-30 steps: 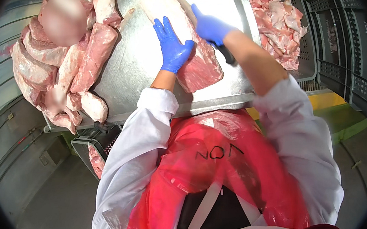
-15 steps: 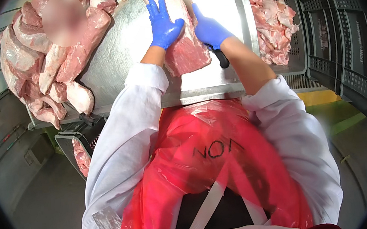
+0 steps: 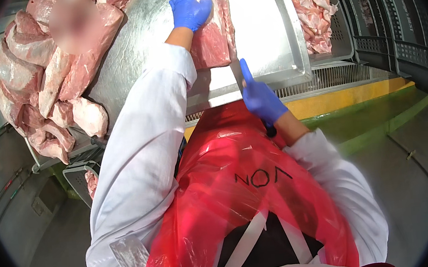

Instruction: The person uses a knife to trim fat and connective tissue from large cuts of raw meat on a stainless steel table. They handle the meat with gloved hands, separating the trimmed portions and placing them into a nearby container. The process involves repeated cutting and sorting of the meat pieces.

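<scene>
A long slab of pink raw meat (image 3: 210,47) lies on the metal worktop (image 3: 266,36), reaching past the upper edge of the view. My left hand (image 3: 189,9), in a blue glove, rests on top of it with fingers outstretched. Off the slab's near right corner, my right hand (image 3: 264,100), gloved in blue too, grips a knife (image 3: 237,74). Its index finger points forward along the blade, which reaches toward a narrow strip at the slab's right side. Part of the black handle shows below the hand.
Several large raw meat pieces (image 3: 24,64) are heaped at the left. A dark crate of pale trimmings (image 3: 310,13) stands right of the worktop, beside black crates (image 3: 393,18). Below left is another crate (image 3: 75,178) holding meat. A black handle (image 3: 99,141) juts near the heap.
My right hand has drawn the knife back toward me, from beside the slab to past its near end. My left hand stays on the meat. The view has shifted somewhat.
</scene>
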The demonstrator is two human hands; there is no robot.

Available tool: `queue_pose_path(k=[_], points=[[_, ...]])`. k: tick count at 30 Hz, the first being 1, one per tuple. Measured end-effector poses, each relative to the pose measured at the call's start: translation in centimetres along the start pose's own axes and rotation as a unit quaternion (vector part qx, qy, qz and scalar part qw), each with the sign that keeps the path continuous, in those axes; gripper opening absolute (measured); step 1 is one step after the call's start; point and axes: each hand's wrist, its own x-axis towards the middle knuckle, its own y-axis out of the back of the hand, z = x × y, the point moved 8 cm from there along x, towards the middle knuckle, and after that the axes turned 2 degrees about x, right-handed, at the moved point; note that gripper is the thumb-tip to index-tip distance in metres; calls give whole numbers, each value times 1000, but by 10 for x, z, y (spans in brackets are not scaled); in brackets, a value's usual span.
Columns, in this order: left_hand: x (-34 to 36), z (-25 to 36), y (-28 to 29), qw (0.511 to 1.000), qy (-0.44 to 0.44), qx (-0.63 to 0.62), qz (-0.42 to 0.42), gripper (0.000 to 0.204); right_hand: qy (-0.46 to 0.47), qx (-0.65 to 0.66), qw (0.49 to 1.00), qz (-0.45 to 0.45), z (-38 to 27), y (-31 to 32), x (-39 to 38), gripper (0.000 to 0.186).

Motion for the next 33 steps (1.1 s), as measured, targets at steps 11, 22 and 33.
queue_pose_path(k=[11,22,33], points=[[18,35,27,931,266,136,-209,133,-204,8,975,87,62,129,-155,78],[-23,-51,32,789,240,-469,-318,69,-164,253,946,123,102,185,-80,86],[56,-89,40,893,318,-284,-146,39,-22,150,984,89,89,222,18,83]])
